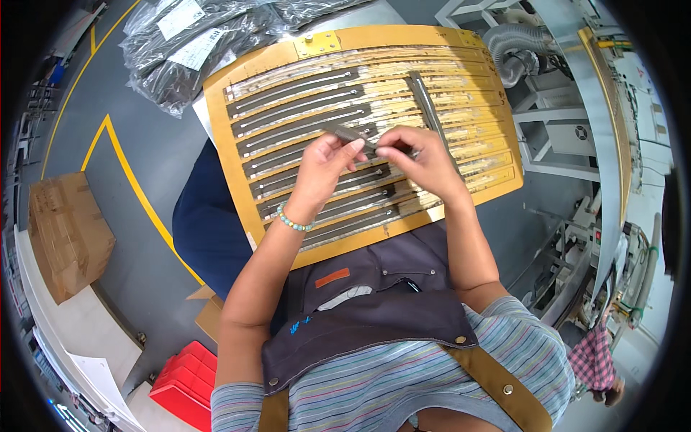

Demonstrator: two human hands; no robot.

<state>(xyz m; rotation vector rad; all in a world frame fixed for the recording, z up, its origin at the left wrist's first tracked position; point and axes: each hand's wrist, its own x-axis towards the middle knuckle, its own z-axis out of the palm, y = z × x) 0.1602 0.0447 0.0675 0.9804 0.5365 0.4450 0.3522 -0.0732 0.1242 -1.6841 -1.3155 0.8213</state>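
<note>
Head view takes in a grey floor (147, 155) marked with yellow lines, and over it, in front of the person, a large yellow slotted board (237, 173) set slightly askew, its near edge by the dark apron (374, 317). Beyond the board's far left corner lies a heap of clear plastic bags (162, 72) with dark contents and white labels; well to the left sits a brown cardboard box (68, 237), and a red bin (186, 385) stands nearer the person. A ribbed grey hose (515, 61) curves beside the far right corner. Dark zipper strips (295, 97) lie in parallel rows across the left half of the board, with small shiny pulls toward their right ends. A few loose dark strips (427, 108) lie crosswise over the right half, passing behind the right hand (421, 155). That hand and the left hand (324, 169) are close together above the middle of the board, fingertips pinching a small dark piece (344, 132) between them; whether the fingers of the two touch, I cannot tell. One end of the piece sticks out past the left thumb. A beaded bracelet (294, 222) circles the left wrist.
</note>
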